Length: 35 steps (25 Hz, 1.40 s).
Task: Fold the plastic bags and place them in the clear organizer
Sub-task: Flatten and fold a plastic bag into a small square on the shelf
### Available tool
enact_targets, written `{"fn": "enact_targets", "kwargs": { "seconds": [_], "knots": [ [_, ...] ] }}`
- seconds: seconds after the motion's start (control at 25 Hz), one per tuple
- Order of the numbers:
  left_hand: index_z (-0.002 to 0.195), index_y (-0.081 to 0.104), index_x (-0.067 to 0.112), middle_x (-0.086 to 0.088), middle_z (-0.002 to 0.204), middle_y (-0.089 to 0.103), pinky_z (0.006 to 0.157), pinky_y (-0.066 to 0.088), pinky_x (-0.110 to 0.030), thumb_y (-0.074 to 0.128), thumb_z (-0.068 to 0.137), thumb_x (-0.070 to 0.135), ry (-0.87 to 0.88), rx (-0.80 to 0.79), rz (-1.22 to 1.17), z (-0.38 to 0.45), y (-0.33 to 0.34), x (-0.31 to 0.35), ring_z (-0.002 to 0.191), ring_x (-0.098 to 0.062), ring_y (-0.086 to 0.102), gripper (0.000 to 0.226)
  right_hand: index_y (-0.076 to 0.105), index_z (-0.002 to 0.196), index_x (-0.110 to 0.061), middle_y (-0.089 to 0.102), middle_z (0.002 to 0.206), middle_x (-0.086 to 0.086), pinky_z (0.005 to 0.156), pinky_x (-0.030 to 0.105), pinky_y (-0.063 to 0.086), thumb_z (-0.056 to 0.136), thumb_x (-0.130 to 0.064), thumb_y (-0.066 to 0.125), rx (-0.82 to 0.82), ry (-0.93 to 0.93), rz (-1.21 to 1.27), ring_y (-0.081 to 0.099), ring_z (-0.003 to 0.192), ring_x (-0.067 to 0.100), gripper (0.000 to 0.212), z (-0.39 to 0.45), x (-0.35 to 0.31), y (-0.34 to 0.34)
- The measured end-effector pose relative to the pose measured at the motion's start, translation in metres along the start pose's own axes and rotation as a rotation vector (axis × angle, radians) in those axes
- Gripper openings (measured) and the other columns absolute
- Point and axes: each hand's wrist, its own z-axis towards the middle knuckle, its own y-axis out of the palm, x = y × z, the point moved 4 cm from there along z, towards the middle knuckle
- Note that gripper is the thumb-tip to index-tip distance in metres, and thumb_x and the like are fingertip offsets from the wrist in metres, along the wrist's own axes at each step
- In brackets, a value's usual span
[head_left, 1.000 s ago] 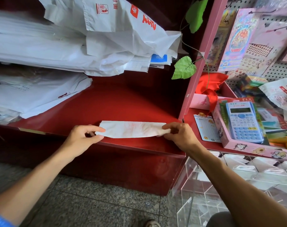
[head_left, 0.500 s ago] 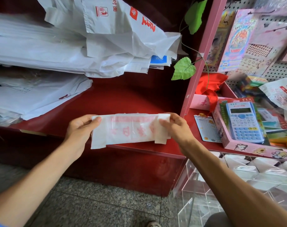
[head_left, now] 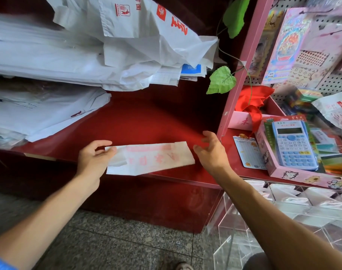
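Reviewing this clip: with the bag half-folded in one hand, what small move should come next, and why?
Probably the right hand should retake the free right end of the folded bag and fold it toward the left hand. Only the left hand grips the strip; the right is open beside it, and the strip looks too long for the clear organizer.

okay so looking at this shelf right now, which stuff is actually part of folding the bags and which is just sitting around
Part of the job:
folded bag, pinched at its left end by the left hand
right hand, open just off the bag's right end
bag pile
clear organizer

Just lying about:
calculator
green leaf
red cloth
sticker sheets
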Motion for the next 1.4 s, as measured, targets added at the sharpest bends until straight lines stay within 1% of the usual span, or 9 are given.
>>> {"fn": "enact_targets", "kwargs": {
  "seconds": [0.12, 0.32, 0.44, 0.56, 0.64, 0.92, 1.12, 1.28, 1.4],
  "knots": [
    [0.106, 0.067, 0.017, -0.016, 0.101, 0.066, 0.058, 0.051, -0.027, 0.066, 0.090, 0.002, -0.141, 0.018, -0.067, -0.006, 0.011, -0.003, 0.077, -0.019, 0.064, 0.022, 0.053, 0.135, -0.016, 0.057, 0.129, 0.005, 0.098, 0.041, 0.047, 0.091, -0.017, 0.061, -0.010, -0.168, -0.125, 0.057, 0.113, 0.025, 0.045, -0.008, -0.012, 0.003],
    [0.117, 0.063, 0.019, -0.015, 0.092, 0.070, 0.042, 0.050, -0.024, 0.058, 0.097, 0.009, -0.212, -0.335, 0.042, -0.040, 0.042, 0.005, 0.061, -0.022, 0.067, 0.023, 0.060, 0.128, -0.018, 0.062, 0.123, -0.003, 0.083, 0.039, 0.054, 0.095, -0.026, 0.057, -0.221, -0.374, -0.163, 0.064, 0.096, 0.017, 0.033, -0.031, -0.037, 0.022],
    [0.099, 0.067, 0.026, 0.003, 0.069, 0.067, 0.048, 0.041, -0.022, 0.067, 0.088, 0.020, 0.127, -0.325, 0.429, -0.043, 0.046, 0.016, 0.050, -0.011, 0.055, 0.012, 0.064, 0.119, -0.018, 0.065, 0.119, -0.001, 0.086, 0.040, 0.052, 0.096, -0.031, 0.054, -0.390, -0.387, -0.249, 0.064, 0.097, 0.020, 0.028, -0.040, -0.038, 0.038],
    [0.104, 0.065, 0.031, 0.018, 0.110, 0.060, 0.082, 0.041, -0.028, 0.060, 0.077, 0.022, 0.699, -0.418, 0.786, -0.046, 0.047, 0.024, 0.096, -0.008, 0.053, 0.029, 0.066, 0.109, -0.016, 0.065, 0.116, -0.001, 0.086, 0.041, 0.051, 0.092, -0.026, 0.056, -0.456, -0.441, -0.393, 0.064, 0.099, 0.021, 0.022, -0.040, -0.030, 0.049],
    [0.111, 0.062, 0.032, 0.019, 0.140, 0.044, 0.102, 0.030, -0.031, 0.055, 0.071, 0.023, 0.804, -0.598, 0.892, -0.050, 0.050, 0.014, 0.130, -0.008, 0.038, 0.042, 0.066, 0.109, -0.016, 0.063, 0.120, -0.002, 0.087, 0.037, 0.051, 0.089, -0.019, 0.057, -0.470, -0.457, -0.411, 0.063, 0.101, 0.021, 0.022, -0.036, -0.024, 0.050],
    [0.089, 0.057, 0.034, 0.029, 0.123, 0.056, 0.101, 0.044, -0.020, 0.069, 0.080, 0.001, 0.776, -0.666, 0.752, -0.042, 0.050, 0.002, 0.119, 0.012, 0.050, 0.036, 0.054, 0.133, -0.024, 0.055, 0.134, -0.002, 0.099, 0.044, 0.038, 0.097, -0.028, 0.042, -0.382, -0.511, -0.596, 0.050, 0.119, 0.025, 0.038, -0.038, -0.025, 0.045],
    [0.103, 0.065, 0.034, 0.029, 0.116, 0.063, 0.091, 0.045, -0.010, 0.069, 0.082, -0.003, 0.765, -0.664, 0.709, -0.040, 0.048, 0.003, 0.109, 0.008, 0.060, 0.042, 0.065, 0.107, -0.020, 0.065, 0.114, -0.001, 0.086, 0.039, 0.043, 0.094, -0.052, 0.018, -0.392, -0.537, -0.649, 0.060, 0.104, 0.028, 0.059, -0.043, -0.031, 0.043],
    [0.112, 0.072, 0.028, 0.013, 0.111, 0.063, 0.089, 0.033, 0.002, 0.070, 0.087, 0.005, 0.753, -0.609, 0.681, -0.042, 0.054, 0.002, 0.102, -0.001, 0.060, 0.034, 0.044, 0.144, -0.029, 0.046, 0.148, -0.004, 0.105, 0.044, 0.030, 0.100, -0.061, 0.027, -0.495, -0.480, -0.659, 0.039, 0.135, 0.025, 0.058, -0.040, -0.026, 0.043],
    [0.124, 0.066, 0.030, 0.011, 0.104, 0.055, 0.082, 0.034, -0.001, 0.073, 0.084, 0.008, 0.720, -0.619, 0.708, -0.048, 0.061, 0.000, 0.096, -0.003, 0.057, 0.046, 0.046, 0.142, -0.026, 0.051, 0.144, -0.003, 0.107, 0.044, 0.036, 0.090, -0.068, 0.044, -0.572, -0.596, -0.660, 0.046, 0.131, 0.022, 0.067, -0.045, -0.030, 0.047]
  ]
}}
